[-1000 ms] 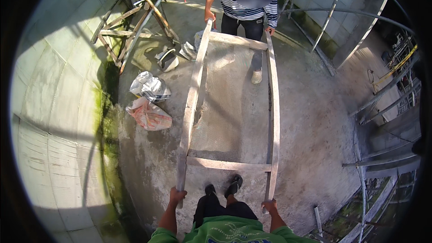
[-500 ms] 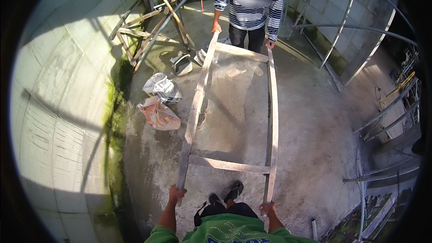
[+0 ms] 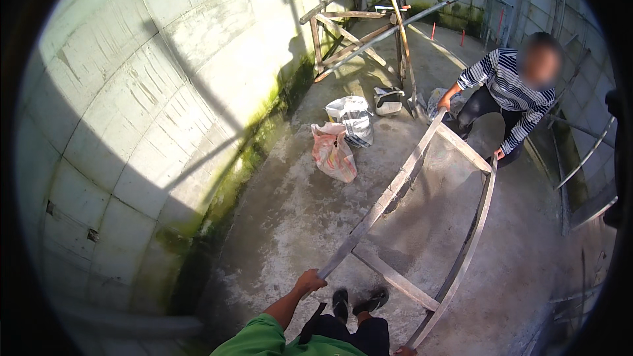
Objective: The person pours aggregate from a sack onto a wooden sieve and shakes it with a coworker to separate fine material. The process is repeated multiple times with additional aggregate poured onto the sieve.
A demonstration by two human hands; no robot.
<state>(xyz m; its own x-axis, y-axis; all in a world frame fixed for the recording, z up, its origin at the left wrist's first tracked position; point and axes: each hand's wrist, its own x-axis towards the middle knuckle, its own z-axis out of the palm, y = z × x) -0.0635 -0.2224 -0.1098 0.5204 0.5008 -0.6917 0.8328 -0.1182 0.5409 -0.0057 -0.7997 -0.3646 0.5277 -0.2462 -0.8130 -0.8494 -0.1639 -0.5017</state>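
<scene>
A ladder-like wooden frame, two long rails joined by two crosspieces, stretches between me and a person in a striped top. My left hand is wrapped round the near end of its left rail. At the lower edge my right hand grips the near end of the right rail, and most of that hand is cut off by the picture's edge. The other person bends low at the far end, one hand on the left rail and the other hand on the right.
A pale block wall with mossy foot curves along my left. Two sacks, one white and one pinkish, stand on the concrete floor. Beyond are a dark bucket, a long-handled shovel, a wooden trestle and a slanting metal pole.
My view has turned left, so the frame and the other person appear farther right and slanted. That person has bent lower at the far end. Both my hands keep their hold on the rails.
</scene>
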